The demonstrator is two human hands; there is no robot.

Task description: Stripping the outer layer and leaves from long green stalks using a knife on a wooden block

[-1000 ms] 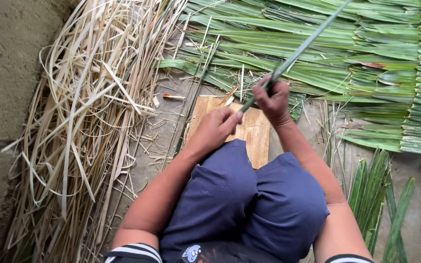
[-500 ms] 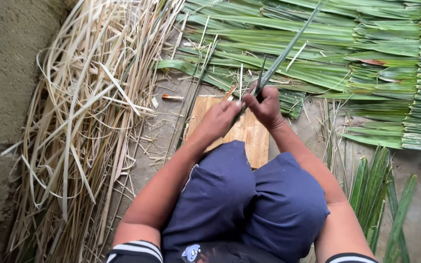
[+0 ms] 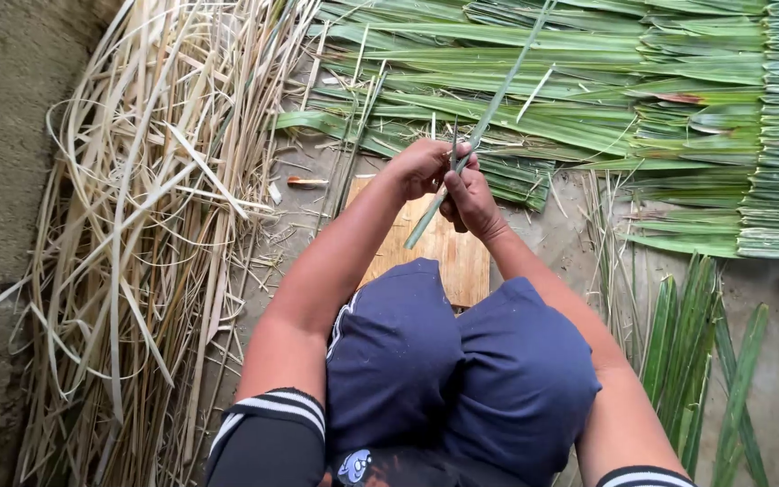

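Bare earthen floor point(image 3: 579, 239), grey-brown and strewn with leaf scraps, fills the gaps between heaps of plant material; a rough grey wall point(image 3: 2, 180) runs down the left edge of the frame.

Green palm leaf strip point(image 3: 484, 122): long, narrow, running diagonally from the top centre of the frame down to just above the wooden board. Held at upper centre, where both hands meet.

Left hand point(image 3: 421, 167): fingers closed around the strip, on its left side, touching the right hand.

Right hand point(image 3: 472, 198): fingers closed on the same strip, just below and right of the left hand. A thin dark blade-like piece point(image 3: 453, 144) stands up between the two hands; what it is cannot be told.

Wooden board point(image 3: 444, 252): pale, rectangular, flat on the floor under the hands, its near edge hidden by the knees.

Knees in dark blue shorts point(image 3: 462, 370): lower centre of the frame; striped sleeve cuffs at the bottom edge.

Dried straw-coloured leaf strips point(image 3: 137, 234): large loose heap, left half of the frame.

Fresh green palm fronds point(image 3: 678, 99): laid in overlapping rows across the top and upper right.

Short green leaf pieces point(image 3: 696, 361): lower right, lying side by side.

Small red-tipped object point(image 3: 304, 181): on the floor left of the board, too small to identify.
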